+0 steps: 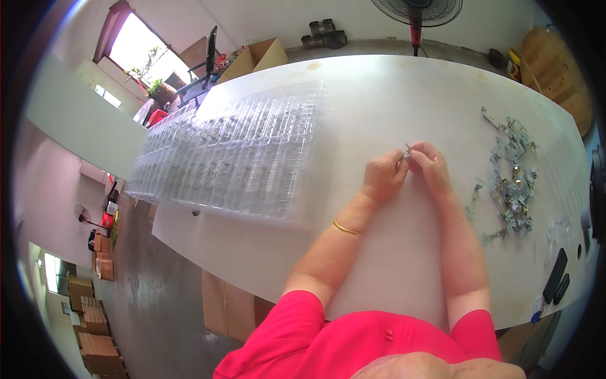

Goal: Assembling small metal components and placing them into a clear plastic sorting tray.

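Observation:
My left hand [384, 175] and my right hand [430, 167] meet over the middle of the white table [372, 88]. Their fingertips pinch a small silvery metal part [407, 151] between them. Its exact kind is too small to tell, and the fingers cover most of it. A loose pile of similar small metal parts [514, 183], some with brassy bits, lies to the right of my right hand. Left of my hands is a stack of clear plastic compartment trays [252, 158], with small pieces visible in its slots.
A black phone-like object [555, 276] and keys [536, 314] lie at the table's right edge. Beyond the table stand a fan [416, 12] and an open cardboard box [262, 57]. More cardboard boxes [98, 341] are stacked at the far left on the floor.

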Demonstrator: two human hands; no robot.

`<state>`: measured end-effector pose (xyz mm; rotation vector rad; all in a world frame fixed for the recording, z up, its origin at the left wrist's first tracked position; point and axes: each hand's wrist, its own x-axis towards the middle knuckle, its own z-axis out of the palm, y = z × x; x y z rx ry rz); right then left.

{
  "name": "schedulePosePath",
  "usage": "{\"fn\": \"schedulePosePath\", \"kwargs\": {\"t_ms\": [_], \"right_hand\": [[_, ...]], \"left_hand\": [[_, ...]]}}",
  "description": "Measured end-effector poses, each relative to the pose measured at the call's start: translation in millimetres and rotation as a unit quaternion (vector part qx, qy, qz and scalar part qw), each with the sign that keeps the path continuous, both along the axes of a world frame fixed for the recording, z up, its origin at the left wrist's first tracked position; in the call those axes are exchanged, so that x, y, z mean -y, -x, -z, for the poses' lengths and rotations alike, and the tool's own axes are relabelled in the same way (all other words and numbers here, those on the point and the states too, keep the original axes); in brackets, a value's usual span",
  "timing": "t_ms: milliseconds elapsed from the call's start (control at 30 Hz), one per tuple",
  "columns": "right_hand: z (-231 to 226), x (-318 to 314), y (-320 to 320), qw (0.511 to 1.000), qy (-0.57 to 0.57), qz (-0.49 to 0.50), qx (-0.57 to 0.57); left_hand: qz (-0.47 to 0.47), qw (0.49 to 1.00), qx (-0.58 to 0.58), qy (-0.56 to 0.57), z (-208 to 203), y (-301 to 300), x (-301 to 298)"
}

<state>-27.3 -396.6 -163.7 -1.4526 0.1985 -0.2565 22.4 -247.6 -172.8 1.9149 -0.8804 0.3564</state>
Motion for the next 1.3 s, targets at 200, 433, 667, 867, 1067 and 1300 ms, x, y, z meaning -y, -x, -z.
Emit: {"fn": "schedulePosePath", "kwargs": {"t_ms": [200,433,667,867,1067,1300], "right_hand": [[14,-3,-5,0.996,0.044,0.052,0.049],[27,-2,-9,0.991,0.021,0.075,0.111],[22,-1,-6,0.995,0.038,0.055,0.078],[11,-1,-1,0.988,-0.017,0.12,0.093],[16,0,-11,0.979,-0.057,0.162,0.106],[13,-5,-8,0.971,0.011,0.194,0.136]], "left_hand": [[0.017,0.999,0.029,0.006,-1,1,2],[0.031,0.998,0.049,0.004,2,3,4],[0.013,1.0,0.016,0.002,0,4,1],[0.025,0.994,-0.1,0.021,-2,4,0],[0.059,0.99,-0.128,0.022,9,-10,-2],[0.013,0.967,-0.233,0.101,8,-12,1]]}}
